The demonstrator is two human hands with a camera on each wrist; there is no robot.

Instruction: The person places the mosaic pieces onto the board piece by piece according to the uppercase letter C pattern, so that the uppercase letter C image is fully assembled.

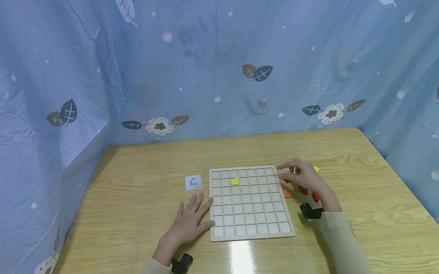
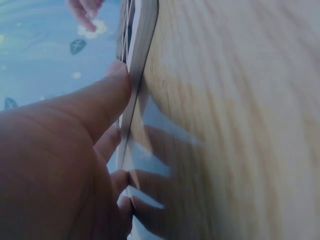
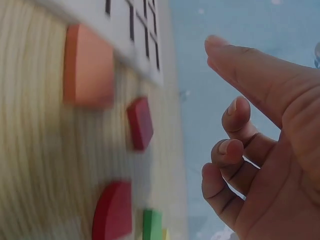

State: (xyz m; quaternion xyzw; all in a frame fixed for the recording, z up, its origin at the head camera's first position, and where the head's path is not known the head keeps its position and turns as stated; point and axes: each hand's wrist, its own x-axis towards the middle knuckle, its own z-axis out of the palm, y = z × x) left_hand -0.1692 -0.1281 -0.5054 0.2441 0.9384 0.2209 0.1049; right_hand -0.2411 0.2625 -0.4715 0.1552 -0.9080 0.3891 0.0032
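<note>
A pale wooden grid board (image 1: 252, 236) lies on the table, with one yellow rounded piece (image 1: 235, 181) in a cell of its upper part. My left hand (image 1: 189, 222) rests at the board's left edge, fingers spread, the thumb touching the rim. Just off the upper right edge hovers my right hand (image 1: 301, 176). Its thumb (image 3: 250, 65) is extended, the lower fingers are bent, and nothing shows in its grasp. Below it are an orange block (image 3: 90, 67), a small red block (image 3: 140, 123), a red curved block (image 3: 114, 212) and a green block (image 3: 152, 225).
A small card (image 1: 193, 182) printed with a coloured grid lies left of the board. Another red piece (image 1: 316, 196) and a yellow piece (image 1: 316, 169) are by the right hand. Blue patterned cloth (image 1: 213, 54) hangs behind the wooden table (image 1: 144, 165).
</note>
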